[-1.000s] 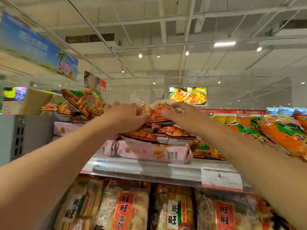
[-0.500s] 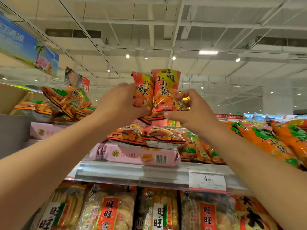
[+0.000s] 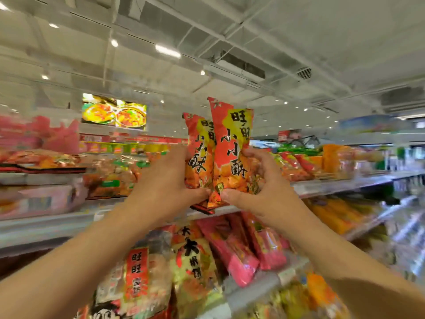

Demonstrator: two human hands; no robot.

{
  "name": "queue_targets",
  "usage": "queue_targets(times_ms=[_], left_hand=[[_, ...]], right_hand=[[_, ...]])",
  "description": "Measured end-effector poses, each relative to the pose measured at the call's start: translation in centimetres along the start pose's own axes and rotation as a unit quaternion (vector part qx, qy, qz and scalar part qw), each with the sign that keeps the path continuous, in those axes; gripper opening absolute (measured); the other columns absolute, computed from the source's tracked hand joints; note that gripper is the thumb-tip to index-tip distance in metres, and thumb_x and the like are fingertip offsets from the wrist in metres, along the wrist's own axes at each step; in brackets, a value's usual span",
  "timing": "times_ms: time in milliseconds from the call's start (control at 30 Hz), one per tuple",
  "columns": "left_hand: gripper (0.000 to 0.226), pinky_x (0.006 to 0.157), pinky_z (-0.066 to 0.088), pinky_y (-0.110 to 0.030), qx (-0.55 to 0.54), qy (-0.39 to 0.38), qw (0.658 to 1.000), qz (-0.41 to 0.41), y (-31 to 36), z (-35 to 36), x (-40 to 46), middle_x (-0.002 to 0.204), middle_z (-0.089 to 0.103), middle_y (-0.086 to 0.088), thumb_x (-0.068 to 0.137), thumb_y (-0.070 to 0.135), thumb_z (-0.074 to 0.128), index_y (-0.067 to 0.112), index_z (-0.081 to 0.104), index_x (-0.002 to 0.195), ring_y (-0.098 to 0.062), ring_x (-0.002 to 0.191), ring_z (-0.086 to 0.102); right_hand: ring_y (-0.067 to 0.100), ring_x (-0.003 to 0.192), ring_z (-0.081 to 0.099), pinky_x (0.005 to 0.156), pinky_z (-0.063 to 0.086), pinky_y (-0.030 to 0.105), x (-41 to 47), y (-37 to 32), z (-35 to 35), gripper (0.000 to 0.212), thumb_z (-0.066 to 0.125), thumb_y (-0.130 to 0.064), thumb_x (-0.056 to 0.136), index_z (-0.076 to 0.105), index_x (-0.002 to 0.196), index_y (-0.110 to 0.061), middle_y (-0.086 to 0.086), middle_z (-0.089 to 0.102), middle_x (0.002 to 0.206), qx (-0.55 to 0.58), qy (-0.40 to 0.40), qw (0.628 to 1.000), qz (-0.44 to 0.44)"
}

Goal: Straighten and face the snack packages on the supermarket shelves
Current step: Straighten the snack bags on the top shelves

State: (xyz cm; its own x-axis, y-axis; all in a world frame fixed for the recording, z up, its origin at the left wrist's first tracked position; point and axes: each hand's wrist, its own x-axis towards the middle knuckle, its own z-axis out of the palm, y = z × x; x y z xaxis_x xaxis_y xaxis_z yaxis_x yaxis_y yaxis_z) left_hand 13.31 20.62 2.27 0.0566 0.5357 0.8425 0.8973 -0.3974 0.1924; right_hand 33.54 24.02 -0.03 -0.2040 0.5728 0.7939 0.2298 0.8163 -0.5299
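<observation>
Since a moment ago, both glossy red-and-yellow snack bags [image 3: 220, 153] sit frame centre, long axis upright, above the steel shelf edge [image 3: 333, 185]; my left hand [image 3: 167, 183] and right hand [image 3: 264, 187] grasp them equally close.

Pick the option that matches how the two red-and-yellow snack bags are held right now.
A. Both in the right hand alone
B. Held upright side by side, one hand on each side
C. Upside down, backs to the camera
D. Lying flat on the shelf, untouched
B: the snack bags stand upright with printed fronts showing, the left hand gripping one side and the right hand the other.
</observation>
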Motion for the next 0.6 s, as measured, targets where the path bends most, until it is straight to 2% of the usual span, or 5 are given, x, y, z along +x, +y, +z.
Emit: queue_targets(times_ms=[133,367,467,533,600], left_hand=[[0.068,0.063,0.027,-0.029,-0.036,-0.022,0.998,0.044,4.9,6.7,0.3,0.096,0.043,0.016,0.064,0.048,0.08,0.028,0.044,0.119,-0.015,0.09,0.05],[0.094,0.103,0.035,-0.034,-0.122,-0.111,0.983,0.083,13.8,18.9,1.0,0.144,0.042,-0.003,0.072,0.036,0.08,0.022,0.027,0.148,-0.021,0.131,0.04],[0.094,0.102,0.034,-0.035,-0.14,-0.115,0.981,0.064,18.5,24.0,1.8,0.146,0.037,-0.004,0.077,0.037,0.076,0.02,0.023,0.152,-0.022,0.129,0.04],[0.092,0.098,0.037,-0.033,-0.148,-0.109,0.981,0.054,21.5,27.1,2.7,0.146,0.033,-0.002,0.078,0.036,0.076,0.018,0.023,0.151,-0.017,0.12,0.045],[0.086,0.087,0.039,-0.03,-0.151,-0.103,0.982,0.046,23.7,29.9,3.5,0.139,0.031,0.003,0.08,0.036,0.074,0.018,0.025,0.149,0.008,0.097,0.045]], right_hand=[[-0.027,0.104,0.047,0.081,0.038,-0.001,-3.3,3.0,-6.1,0.091,0.083,-0.059,0.058,0.028,0.13,-0.061,-0.052,0.046,0.112,-0.047,0.029,0.998,0.031],[-0.032,0.11,0.036,0.09,0.037,0.01,-7.8,9.6,-17.5,0.089,0.082,-0.047,0.07,0.03,0.142,-0.051,-0.057,0.037,0.116,-0.079,0.036,0.991,0.103],[-0.018,0.111,0.05,0.091,0.047,0.022,-9.0,13.3,-23.2,0.081,0.081,-0.046,0.07,0.035,0.136,-0.055,-0.045,0.049,0.119,-0.064,0.035,0.989,0.13],[-0.029,0.105,0.043,0.082,0.044,0.011,-9.4,15.9,-26.9,0.077,0.08,-0.047,0.071,0.034,0.131,-0.06,-0.055,0.044,0.11,-0.07,0.033,0.988,0.134],[-0.036,0.101,0.036,0.072,0.04,0.003,-9.5,18.3,-29.9,0.074,0.08,-0.05,0.07,0.034,0.127,-0.065,-0.06,0.04,0.105,-0.082,0.027,0.987,0.135]])
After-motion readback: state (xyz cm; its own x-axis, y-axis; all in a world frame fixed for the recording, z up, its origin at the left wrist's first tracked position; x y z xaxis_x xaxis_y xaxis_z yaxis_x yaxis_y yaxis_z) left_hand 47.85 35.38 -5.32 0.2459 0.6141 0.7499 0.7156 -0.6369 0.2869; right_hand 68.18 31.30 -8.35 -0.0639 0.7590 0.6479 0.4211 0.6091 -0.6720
